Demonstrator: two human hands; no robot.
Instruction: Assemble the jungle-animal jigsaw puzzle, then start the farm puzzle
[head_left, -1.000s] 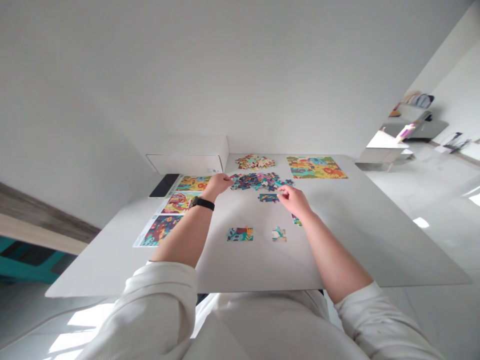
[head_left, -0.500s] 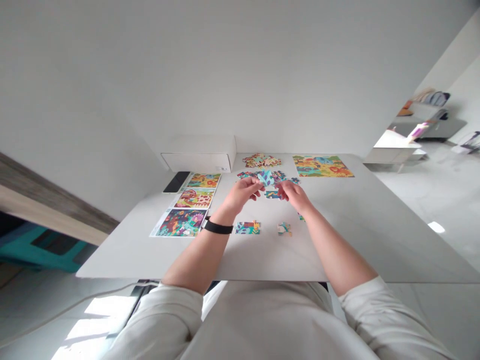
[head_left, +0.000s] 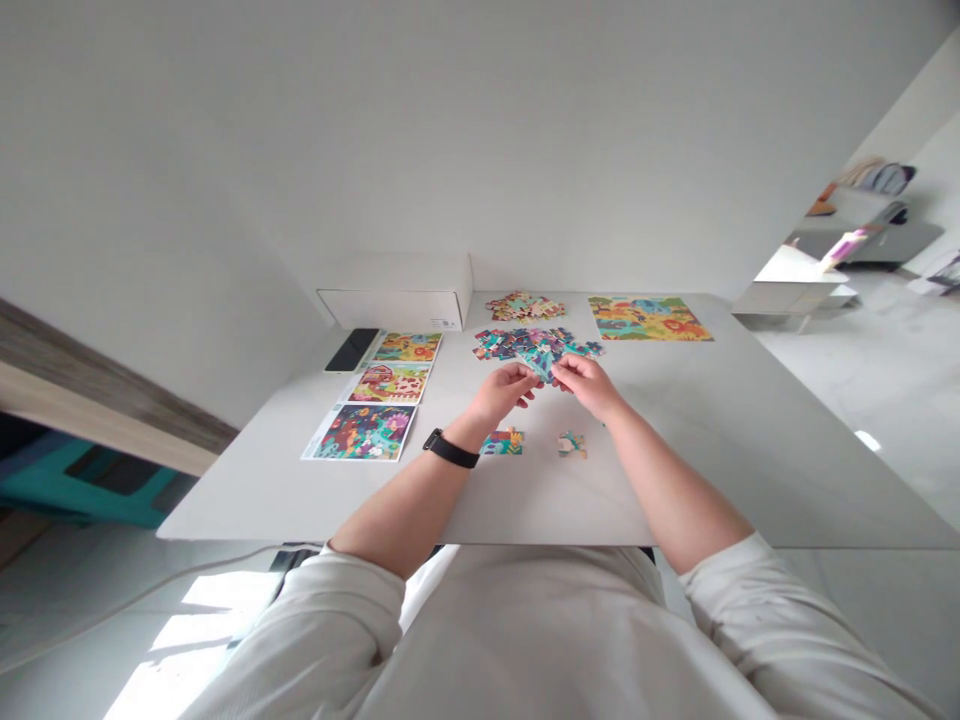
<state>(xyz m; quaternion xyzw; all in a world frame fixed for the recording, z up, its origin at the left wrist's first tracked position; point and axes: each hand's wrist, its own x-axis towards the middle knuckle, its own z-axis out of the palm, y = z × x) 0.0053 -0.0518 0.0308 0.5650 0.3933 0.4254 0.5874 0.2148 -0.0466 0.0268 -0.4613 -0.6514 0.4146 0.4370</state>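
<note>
Both my hands meet above the middle of the white table [head_left: 712, 450]. My left hand [head_left: 504, 388], with a black band on its wrist, and my right hand [head_left: 586, 383] are each closed on teal jigsaw pieces [head_left: 541, 362] held between them. Just beyond lies a heap of dark, mixed-colour loose pieces [head_left: 525, 342]. Nearer me lie a small joined cluster [head_left: 504, 441], partly behind my left wrist, and a single small group of pieces [head_left: 571, 445].
A second heap of pale pieces [head_left: 525, 306] and a finished yellow puzzle [head_left: 649, 318] lie at the far edge. Three picture cards [head_left: 379, 385], a dark phone [head_left: 351, 350] and a white box [head_left: 397, 295] sit on the left. A white bench [head_left: 795, 290] stands far right.
My left hand left the heap, came in to meet the right, and both now hold teal pieces slightly nearer me. The camera view shifted a little.
</note>
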